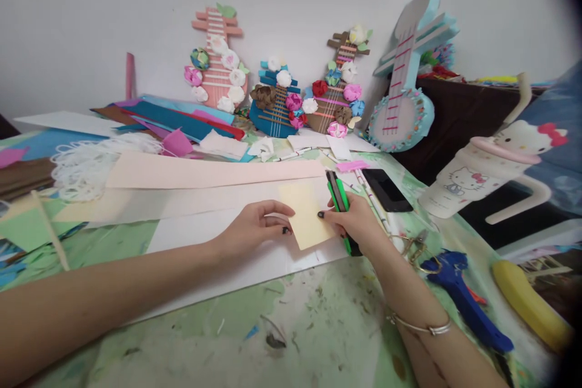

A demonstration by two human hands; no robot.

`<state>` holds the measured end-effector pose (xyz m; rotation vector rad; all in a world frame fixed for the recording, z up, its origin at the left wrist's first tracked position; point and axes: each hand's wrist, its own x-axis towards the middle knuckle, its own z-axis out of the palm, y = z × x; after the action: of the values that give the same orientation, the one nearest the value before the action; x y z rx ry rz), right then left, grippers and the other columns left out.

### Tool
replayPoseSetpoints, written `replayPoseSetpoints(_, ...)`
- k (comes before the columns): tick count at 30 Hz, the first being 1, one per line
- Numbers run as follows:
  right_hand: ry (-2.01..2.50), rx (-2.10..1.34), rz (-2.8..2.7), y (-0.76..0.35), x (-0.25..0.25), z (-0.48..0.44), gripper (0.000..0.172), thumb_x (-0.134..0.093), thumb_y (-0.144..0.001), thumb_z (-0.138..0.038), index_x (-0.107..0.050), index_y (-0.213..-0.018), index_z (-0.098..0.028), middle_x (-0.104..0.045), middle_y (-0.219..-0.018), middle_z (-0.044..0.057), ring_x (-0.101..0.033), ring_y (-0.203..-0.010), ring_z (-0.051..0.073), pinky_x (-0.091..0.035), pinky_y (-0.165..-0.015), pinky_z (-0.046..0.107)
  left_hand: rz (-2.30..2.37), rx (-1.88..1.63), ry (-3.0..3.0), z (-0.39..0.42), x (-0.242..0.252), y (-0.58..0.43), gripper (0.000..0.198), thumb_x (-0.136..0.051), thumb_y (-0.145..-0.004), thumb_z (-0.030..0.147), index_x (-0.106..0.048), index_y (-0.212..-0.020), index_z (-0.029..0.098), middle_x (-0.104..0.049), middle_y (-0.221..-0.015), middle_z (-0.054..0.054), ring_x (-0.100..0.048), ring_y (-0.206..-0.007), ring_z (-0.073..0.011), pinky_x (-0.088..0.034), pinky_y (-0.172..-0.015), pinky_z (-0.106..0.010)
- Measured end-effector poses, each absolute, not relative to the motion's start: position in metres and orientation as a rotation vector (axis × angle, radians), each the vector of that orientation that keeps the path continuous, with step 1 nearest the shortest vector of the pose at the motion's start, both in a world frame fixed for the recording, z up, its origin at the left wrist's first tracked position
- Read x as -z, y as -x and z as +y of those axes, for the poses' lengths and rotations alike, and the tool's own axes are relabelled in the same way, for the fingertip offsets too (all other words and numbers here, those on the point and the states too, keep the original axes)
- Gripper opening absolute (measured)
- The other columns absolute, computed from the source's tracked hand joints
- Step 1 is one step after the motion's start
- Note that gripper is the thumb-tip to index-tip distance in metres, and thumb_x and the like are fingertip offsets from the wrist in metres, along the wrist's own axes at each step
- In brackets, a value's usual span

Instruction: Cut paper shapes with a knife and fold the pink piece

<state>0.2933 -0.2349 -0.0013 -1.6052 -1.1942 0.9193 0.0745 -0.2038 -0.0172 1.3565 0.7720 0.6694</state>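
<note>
A small pale yellow sheet of paper point(305, 227) is held up slightly tilted in front of me, above a white board point(191, 254). My right hand point(359, 224) grips a green and black utility knife point(337, 191), with its thumb over the right part of the yellow paper. At the paper's left edge is my left hand point(252, 224), its fingers curved and thumb apart from the index finger. The index fingertip meets or nearly meets that edge. Whether the knife's blade is out cannot be told.
Behind the board lie long peach strips point(213, 171) and tangled white cord point(97, 160). To the right are a phone point(387, 190), a blue glue gun point(468, 297), scissors point(416, 248), a tumbler point(482, 176) and a yellow banana-shaped object point(530, 303). Flower-decorated paper instruments point(275, 103) stand against the wall.
</note>
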Motion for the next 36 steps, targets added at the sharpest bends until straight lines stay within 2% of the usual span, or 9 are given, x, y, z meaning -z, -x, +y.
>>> replayPoseSetpoints(4, 1.478, -0.928, -1.056, -0.295, -0.001, -0.233, 0.031, -0.073, -0.054, -0.021, -0.051, -0.077, -0.02, -0.042, -0.035, -0.012, -0.036, -0.03, 0.008, -0.029, -0.032, 0.021, 0.775, -0.718, -1.648, -0.198, 0.02, -0.069, 0.034, -0.059, -0.077, 0.013, -0.058, -0.111, 0.013, -0.071, -0.103, -0.011, -0.069, -0.096, -0.0219, -0.054, -0.085, -0.037)
replayPoseSetpoints(6, 1.484, -0.843, -1.008, -0.298, 0.0, -0.232, 0.029, -0.072, -0.056, -0.022, -0.054, -0.079, -0.018, -0.043, -0.035, -0.011, -0.036, -0.031, 0.008, -0.03, -0.033, 0.02, 0.816, -0.783, -2.029, -0.199, 0.023, -0.065, 0.031, -0.051, -0.082, 0.012, -0.062, -0.111, 0.013, -0.068, -0.116, -0.013, -0.066, -0.107, -0.0233, -0.051, -0.094, -0.042)
replayPoseSetpoints(9, 1.466, -0.806, -0.954, -0.302, 0.002, -0.23, 0.03, -0.073, -0.056, -0.024, -0.059, -0.082, -0.014, -0.044, -0.036, -0.01, -0.037, -0.033, 0.007, -0.03, -0.034, 0.02, 0.772, -0.664, -2.644, -0.206, 0.027, -0.063, 0.035, -0.048, -0.092, 0.024, -0.059, -0.122, 0.01, -0.055, -0.135, -0.017, -0.049, -0.129, -0.0285, -0.04, -0.108, -0.047)
replayPoseSetpoints(12, 1.428, -0.842, -0.951, -0.304, 0.003, -0.228, 0.034, -0.075, -0.055, -0.027, -0.061, -0.083, -0.012, -0.045, -0.039, -0.009, -0.037, -0.035, 0.006, -0.03, -0.035, 0.02, 0.669, -0.385, -2.945, -0.217, 0.03, -0.065, 0.051, -0.048, -0.095, 0.039, -0.05, -0.133, 0.005, -0.047, -0.142, -0.021, -0.041, -0.134, -0.0334, -0.037, -0.11, -0.05)
replayPoseSetpoints(16, 1.461, -0.86, -1.048, -0.3, 0.002, -0.229, 0.037, -0.075, -0.055, -0.029, -0.063, -0.085, -0.011, -0.043, -0.036, -0.009, -0.036, -0.034, 0.006, -0.028, -0.035, 0.02, 0.638, -0.343, -3.066, -0.224, 0.031, -0.067, 0.053, -0.044, -0.097, 0.044, -0.051, -0.131, 0.005, -0.051, -0.139, -0.02, -0.046, -0.13, -0.0339, -0.039, -0.107, -0.049)
replayPoseSetpoints(25, 1.592, -0.828, -1.246, -0.293, -0.002, -0.234, 0.035, -0.07, -0.06, -0.034, -0.063, -0.087, -0.012, -0.043, -0.038, -0.008, -0.036, -0.035, 0.007, -0.028, -0.036, 0.02, 0.524, -0.613, -3.229, -0.228, 0.033, -0.068, 0.042, -0.046, -0.095, 0.04, -0.061, -0.112, 0.005, -0.066, -0.116, -0.018, -0.062, -0.107, -0.0291, -0.049, -0.094, -0.042)
replayPoseSetpoints(29, 1.645, -0.779, -1.342, -0.294, -0.003, -0.235, 0.039, -0.069, -0.061, -0.036, -0.063, -0.091, -0.013, -0.047, -0.044, -0.007, -0.04, -0.037, 0.009, -0.029, -0.038, 0.022, 0.466, -0.69, -3.293, -0.229, 0.034, -0.069, 0.037, -0.046, -0.096, 0.036, -0.064, -0.105, 0.005, -0.07, -0.102, -0.016, -0.064, -0.099, -0.0279, -0.052, -0.086, -0.04)
replayPoseSetpoints(36, 1.759, -0.528, -1.598, -0.307, 0.001, -0.233, 0.034, -0.063, -0.068, -0.033, -0.07, -0.096, -0.016, -0.056, -0.051, -0.003, -0.048, -0.044, 0.013, -0.035, -0.046, 0.025, 0.416, -0.755, -3.339, -0.231, 0.033, -0.068, 0.031, -0.044, -0.096, 0.031, -0.064, -0.096, 0.007, -0.069, -0.093, -0.015, -0.065, -0.094, -0.0257, -0.053, -0.08, -0.036)
